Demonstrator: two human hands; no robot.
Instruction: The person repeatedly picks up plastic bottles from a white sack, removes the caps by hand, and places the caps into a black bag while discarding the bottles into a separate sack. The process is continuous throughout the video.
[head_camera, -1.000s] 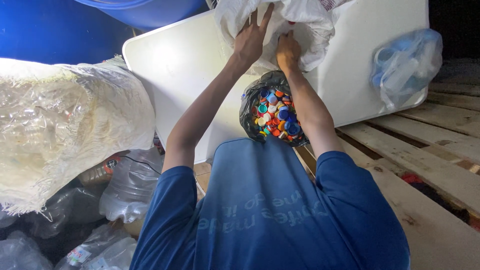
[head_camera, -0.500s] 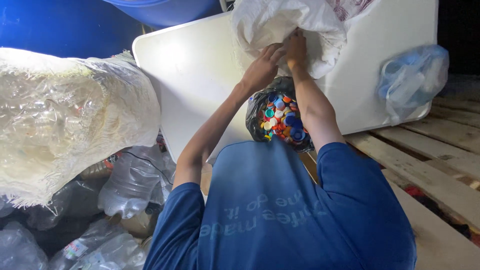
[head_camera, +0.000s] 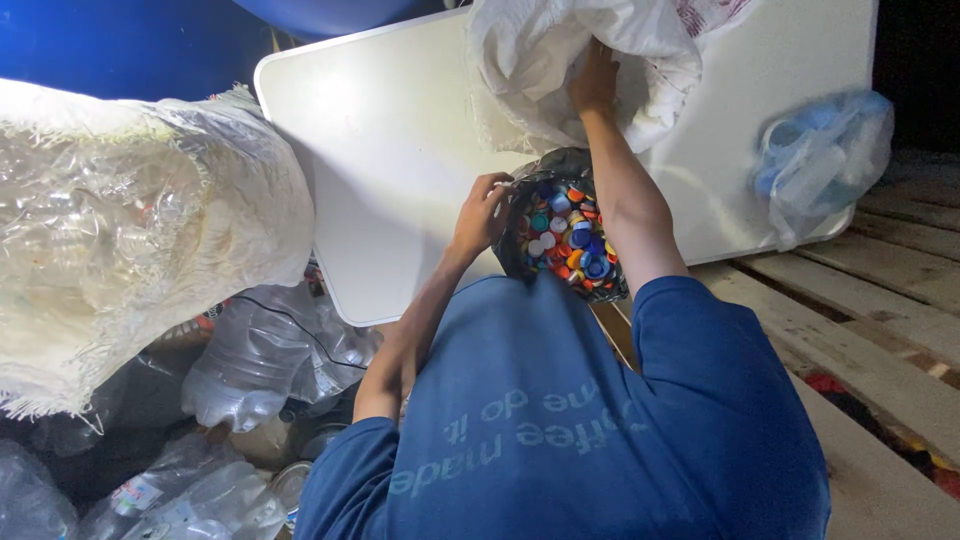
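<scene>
- Left hand (head_camera: 482, 212): fingers curled around the near rim of the dark bag (head_camera: 520, 255), pinching its edge and holding the mouth apart.
- Right hand (head_camera: 595, 80): reaching into the mouth of the white sack (head_camera: 580, 60); the fingers are hidden by the cloth, so whether they grip anything cannot be told.
- Dark bag: resting against the near edge of the white board (head_camera: 400, 170), just in front of the person's blue shirt (head_camera: 560, 430); filled with coloured bottle caps (head_camera: 565, 235) in blue, red, orange, white and green.
- White sack: woven cloth, lying on the board's far side, directly beyond the dark bag, its frayed mouth turned toward the person.
- White board: a flat, smooth panel with rounded corners, tilted, serving as the work surface.
- Blue plastic bag (head_camera: 820, 160): thin and translucent, lying at the board's right edge.
- Wooden pallet (head_camera: 880, 340): bare slats with gaps, right of the board and running under it.
- Large woven sack (head_camera: 130, 240): left of the board, packed with clear plastic.
- Clear bottles (head_camera: 260, 365): crushed, heaped below the large sack, near the board's left corner.
- Blue drum (head_camera: 120, 45): beyond the board's left corner; the surroundings are dim.
</scene>
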